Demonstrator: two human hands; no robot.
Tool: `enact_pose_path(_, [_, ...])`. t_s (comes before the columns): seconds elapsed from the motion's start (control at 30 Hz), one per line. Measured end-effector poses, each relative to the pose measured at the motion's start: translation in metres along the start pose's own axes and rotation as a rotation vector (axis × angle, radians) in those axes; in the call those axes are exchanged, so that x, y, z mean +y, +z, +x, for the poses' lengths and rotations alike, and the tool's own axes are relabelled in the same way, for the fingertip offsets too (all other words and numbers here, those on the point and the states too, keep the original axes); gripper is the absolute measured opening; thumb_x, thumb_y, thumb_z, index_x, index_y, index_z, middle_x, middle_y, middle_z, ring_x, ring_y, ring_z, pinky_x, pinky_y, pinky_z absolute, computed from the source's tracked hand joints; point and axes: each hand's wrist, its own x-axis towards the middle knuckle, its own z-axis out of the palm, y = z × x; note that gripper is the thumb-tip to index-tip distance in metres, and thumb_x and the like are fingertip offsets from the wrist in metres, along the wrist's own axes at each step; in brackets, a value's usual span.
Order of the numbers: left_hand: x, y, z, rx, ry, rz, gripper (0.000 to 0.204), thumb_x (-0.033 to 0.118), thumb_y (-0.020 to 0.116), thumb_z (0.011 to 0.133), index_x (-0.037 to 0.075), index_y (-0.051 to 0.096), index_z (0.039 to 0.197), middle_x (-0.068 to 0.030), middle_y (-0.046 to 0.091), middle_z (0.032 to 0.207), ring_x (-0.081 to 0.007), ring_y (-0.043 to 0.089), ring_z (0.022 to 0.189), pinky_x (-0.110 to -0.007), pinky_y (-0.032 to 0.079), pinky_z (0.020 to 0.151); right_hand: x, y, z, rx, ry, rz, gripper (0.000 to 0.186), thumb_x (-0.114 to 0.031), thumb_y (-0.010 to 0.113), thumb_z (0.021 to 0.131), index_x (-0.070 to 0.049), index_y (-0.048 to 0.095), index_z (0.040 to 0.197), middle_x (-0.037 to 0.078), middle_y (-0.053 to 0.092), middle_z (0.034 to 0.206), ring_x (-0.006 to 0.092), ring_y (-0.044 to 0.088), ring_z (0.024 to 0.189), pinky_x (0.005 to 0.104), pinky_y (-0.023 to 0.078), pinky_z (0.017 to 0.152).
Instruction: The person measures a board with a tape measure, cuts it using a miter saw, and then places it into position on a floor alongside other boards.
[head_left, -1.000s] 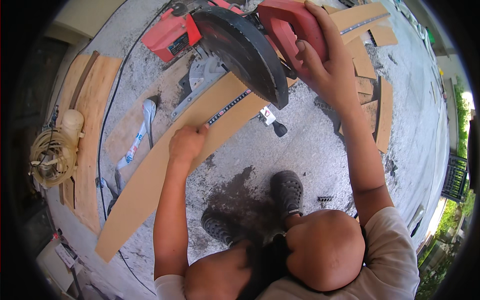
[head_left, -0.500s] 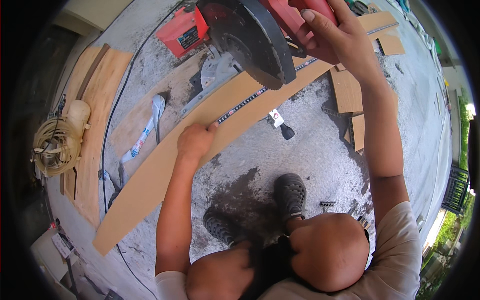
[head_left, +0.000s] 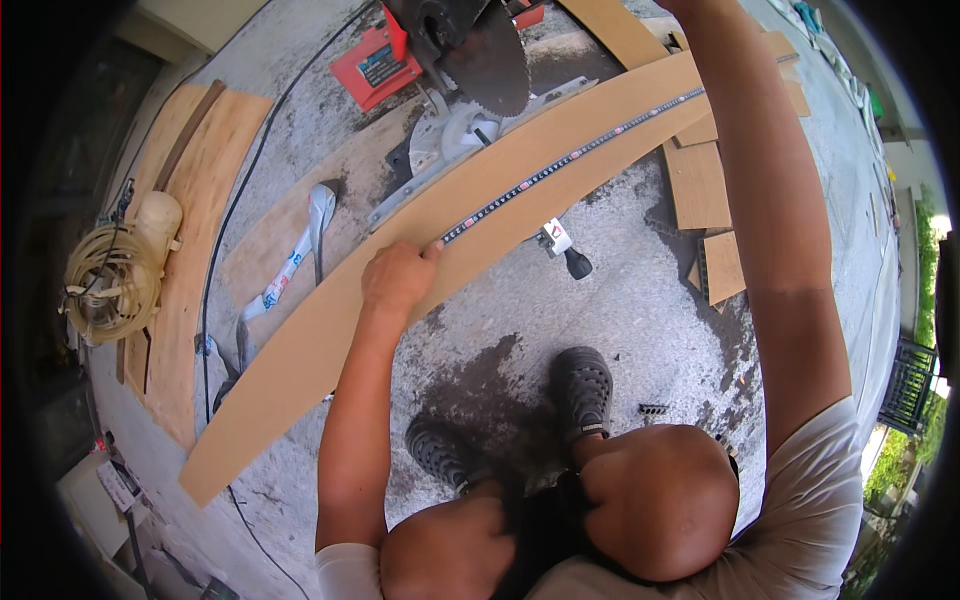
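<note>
A long tan board (head_left: 310, 345) lies slantwise across the view, and a dark measuring tape (head_left: 575, 155) stretches along it. My left hand (head_left: 398, 275) rests on the board with fingers closed, thumb and forefinger pressed at the tape's near end. Above the board's far edge stands a mitre saw; its toothed blade (head_left: 490, 65) is raised clear of the board, over its silver base (head_left: 450, 135). At the top edge my right hand (head_left: 692, 8) is mostly cut off. Its fingers, and whatever they hold, are out of view.
A black-knobbed clamp (head_left: 570, 255) sits by the board's near edge. Several offcuts (head_left: 700, 190) are stacked at the right. Left of the saw lie a plastic-wrapped strip (head_left: 290, 265), a black cable (head_left: 235, 190), a wooden plank (head_left: 190, 250) and a coiled hose (head_left: 110, 290). My shoes are on the floor below.
The saw head has swung up and away from the board, and my right arm has reached farther up. More tape is exposed. My left hand has shifted slightly right with the board.
</note>
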Motion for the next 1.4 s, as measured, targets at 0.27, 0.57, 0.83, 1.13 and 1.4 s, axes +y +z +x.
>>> enact_pose_path(0.27, [0.004, -0.006, 0.001, -0.025, -0.003, 0.009, 0.056, 0.051, 0.050, 0.095, 0.002, 0.075, 0.102, -0.0236, 0.070, 0.109, -0.0386, 0.065, 0.107, -0.048, 0.049, 0.095, 0.070, 0.159, -0.316, 0.810, 1.256, 0.721, 0.025, -0.024, 0.058, 0.097, 0.001, 0.055, 0.099, 0.005, 0.058, 0.082, 0.0108, 0.058, 0.074, 0.0245, 0.049, 0.063])
enact_pose_path(0.57, [-0.002, 0.001, -0.002, 0.038, -0.005, -0.009, 0.062, 0.054, 0.047, 0.095, -0.001, 0.075, 0.097, -0.0266, 0.069, 0.105, -0.0423, 0.065, 0.104, -0.048, 0.048, 0.094, 0.075, 0.231, -0.293, 0.689, 1.294, 0.812, 0.050, -0.034, 0.041, 0.106, 0.013, 0.053, 0.116, 0.021, 0.065, 0.109, 0.0268, 0.067, 0.087, 0.0381, 0.054, 0.079])
enact_pose_path(0.83, [0.006, -0.003, -0.004, 0.008, -0.005, 0.008, 0.062, 0.055, 0.047, 0.095, 0.000, 0.075, 0.099, -0.0264, 0.069, 0.105, -0.0421, 0.065, 0.104, -0.048, 0.049, 0.094, 0.069, 0.242, -0.273, 0.869, 1.354, 0.482, 0.056, -0.036, 0.040, 0.104, 0.017, 0.058, 0.100, 0.030, 0.066, 0.096, 0.0348, 0.067, 0.083, 0.0439, 0.051, 0.077])
enact_pose_path(1.13, [0.018, -0.001, 0.005, 0.008, 0.008, -0.006, 0.060, 0.053, 0.048, 0.095, 0.000, 0.074, 0.101, -0.0261, 0.070, 0.105, -0.0415, 0.065, 0.105, -0.048, 0.048, 0.095, 0.085, 0.234, -0.272, 0.863, 1.341, 0.444, 0.061, -0.040, 0.040, 0.103, 0.017, 0.061, 0.105, 0.028, 0.068, 0.100, 0.0340, 0.067, 0.090, 0.0432, 0.049, 0.082])
enact_pose_path(1.4, [0.013, 0.002, 0.010, 0.007, 0.003, 0.000, 0.060, 0.054, 0.048, 0.095, 0.000, 0.075, 0.101, -0.0256, 0.070, 0.106, -0.0408, 0.065, 0.107, -0.047, 0.048, 0.096, 0.086, 0.221, -0.276, 0.771, 1.379, 0.531, 0.055, -0.037, 0.044, 0.102, 0.014, 0.061, 0.093, 0.025, 0.067, 0.090, 0.0321, 0.065, 0.080, 0.0444, 0.050, 0.075])
